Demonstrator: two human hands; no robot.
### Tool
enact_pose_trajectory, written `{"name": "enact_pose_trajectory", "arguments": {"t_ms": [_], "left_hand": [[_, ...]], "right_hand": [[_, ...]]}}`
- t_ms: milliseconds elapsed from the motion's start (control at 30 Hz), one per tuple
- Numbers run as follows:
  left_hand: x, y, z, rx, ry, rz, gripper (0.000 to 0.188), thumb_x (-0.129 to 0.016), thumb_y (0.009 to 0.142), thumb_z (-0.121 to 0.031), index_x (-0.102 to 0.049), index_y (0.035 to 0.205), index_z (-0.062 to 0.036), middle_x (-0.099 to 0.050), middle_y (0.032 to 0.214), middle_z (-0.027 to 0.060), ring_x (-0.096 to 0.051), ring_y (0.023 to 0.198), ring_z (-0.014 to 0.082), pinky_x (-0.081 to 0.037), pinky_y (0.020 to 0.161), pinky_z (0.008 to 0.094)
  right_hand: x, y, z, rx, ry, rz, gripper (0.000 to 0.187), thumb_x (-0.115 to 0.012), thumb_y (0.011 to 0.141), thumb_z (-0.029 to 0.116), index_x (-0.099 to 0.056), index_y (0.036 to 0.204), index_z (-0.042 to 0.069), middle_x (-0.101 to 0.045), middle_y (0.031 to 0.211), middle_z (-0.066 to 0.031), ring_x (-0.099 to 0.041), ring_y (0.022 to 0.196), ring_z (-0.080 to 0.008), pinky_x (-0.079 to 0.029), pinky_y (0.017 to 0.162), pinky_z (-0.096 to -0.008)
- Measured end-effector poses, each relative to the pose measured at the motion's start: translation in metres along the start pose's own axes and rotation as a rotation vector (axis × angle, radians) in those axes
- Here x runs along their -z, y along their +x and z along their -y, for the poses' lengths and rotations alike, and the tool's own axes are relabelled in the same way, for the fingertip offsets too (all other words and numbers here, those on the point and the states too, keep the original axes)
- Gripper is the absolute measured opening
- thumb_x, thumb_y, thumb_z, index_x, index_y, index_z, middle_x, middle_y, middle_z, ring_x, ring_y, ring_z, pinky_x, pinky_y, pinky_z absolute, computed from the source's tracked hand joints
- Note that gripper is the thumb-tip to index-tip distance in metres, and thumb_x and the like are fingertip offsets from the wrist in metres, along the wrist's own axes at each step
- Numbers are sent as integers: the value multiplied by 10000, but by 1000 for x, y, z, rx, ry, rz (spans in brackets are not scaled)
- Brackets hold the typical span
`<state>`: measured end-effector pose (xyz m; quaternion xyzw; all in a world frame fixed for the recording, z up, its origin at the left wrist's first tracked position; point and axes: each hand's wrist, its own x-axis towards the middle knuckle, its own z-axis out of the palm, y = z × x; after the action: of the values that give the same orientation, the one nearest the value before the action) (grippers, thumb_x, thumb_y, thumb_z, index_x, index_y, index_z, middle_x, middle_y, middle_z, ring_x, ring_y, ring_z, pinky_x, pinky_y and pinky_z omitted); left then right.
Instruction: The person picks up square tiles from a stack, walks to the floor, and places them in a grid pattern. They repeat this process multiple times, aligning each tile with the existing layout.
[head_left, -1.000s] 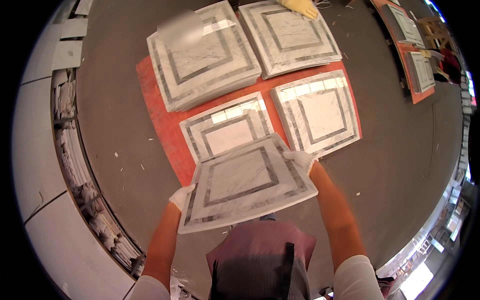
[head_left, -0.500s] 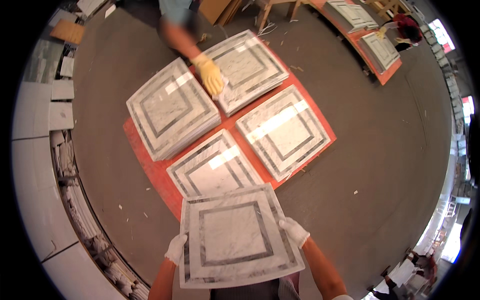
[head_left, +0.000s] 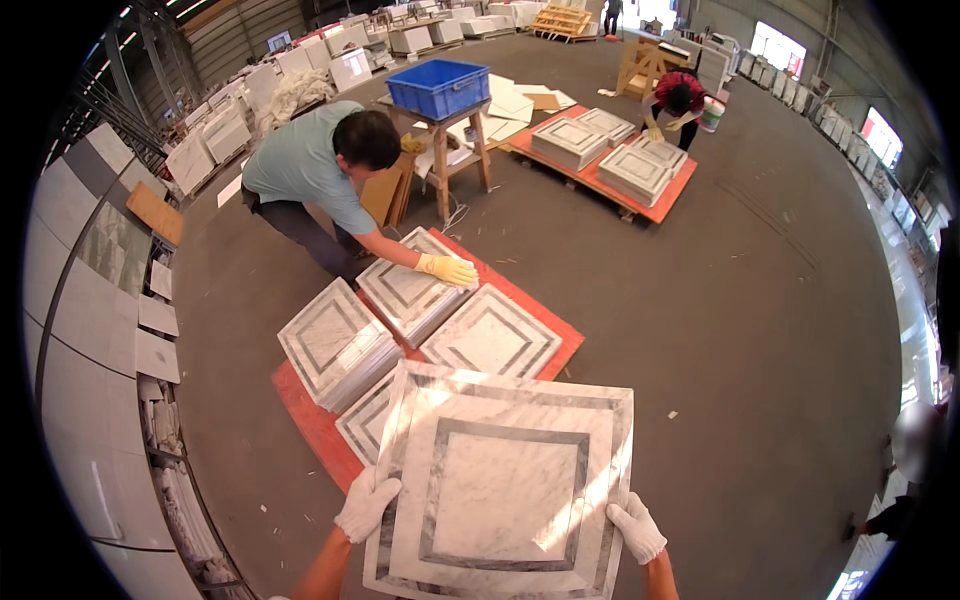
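Fingers of the left hand [head_left: 366, 507] are curled round the left edge of a pale marble slab [head_left: 512, 490] with grey frames inlaid, and those of the right hand [head_left: 637, 527] have the right edge. Both are gloved in white and only part open, thumbs up top; can't tell what the fingertips underneath are doing, the slab hides them. So yeah, the slab sits right between the two sets of fingers, most of it reaching out ahead of them.

Just past the fingers there's a red board [head_left: 320, 430] with matching slabs: a left stack [head_left: 330, 325], a far stack [head_left: 412, 285], a right stack [head_left: 492, 335] and a near stack [head_left: 368, 418] partly covered by the held slab. A co-worker's yellow-gloved hand [head_left: 447, 269] lies on the far stack, well ahead of the fingers. Way further out is a blue bin [head_left: 438, 92] on a wooden stool [head_left: 442, 165], and off to the right another red board [head_left: 668, 205], where somebody in a red top [head_left: 672, 95] bends over more slabs.
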<state>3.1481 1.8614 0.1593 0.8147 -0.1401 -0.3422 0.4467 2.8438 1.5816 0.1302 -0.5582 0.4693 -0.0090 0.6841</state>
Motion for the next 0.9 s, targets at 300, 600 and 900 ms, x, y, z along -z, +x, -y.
{"name": "enact_pose_trajectory", "arguments": {"t_ms": [300, 600, 900], "left_hand": [[-155, -85, -100, -348, -24, 437, 359, -579, 875, -196, -507, 1140, 35, -587, 1046, 67, -527, 964, 112, -443, 856, 294], [-299, -106, -186, -447, 353, 807, 450, -646, 852, -355, -523, 1077, 15, -591, 978, 97, -520, 936, 135, -431, 834, 303], [-475, -84, -254, -616, 279, 967, 381, -664, 818, -255, -570, 1077, 7, -618, 979, 80, -561, 901, 143, -460, 829, 302]], "right_hand": [[134, -216, -109, 254, 177, -633, 268, -574, 863, 171, -528, 1041, -24, -536, 879, -26, -473, 810, -109, -422, 751, -261], [142, -325, -166, 183, 503, -980, 491, -576, 925, 188, -406, 1321, -48, -493, 1295, -173, -483, 1172, -259, -398, 978, -385], [220, -312, -187, 186, 600, -1348, 384, -587, 860, 139, -481, 1181, -42, -591, 1062, -109, -547, 953, -170, -451, 852, -312]]}}
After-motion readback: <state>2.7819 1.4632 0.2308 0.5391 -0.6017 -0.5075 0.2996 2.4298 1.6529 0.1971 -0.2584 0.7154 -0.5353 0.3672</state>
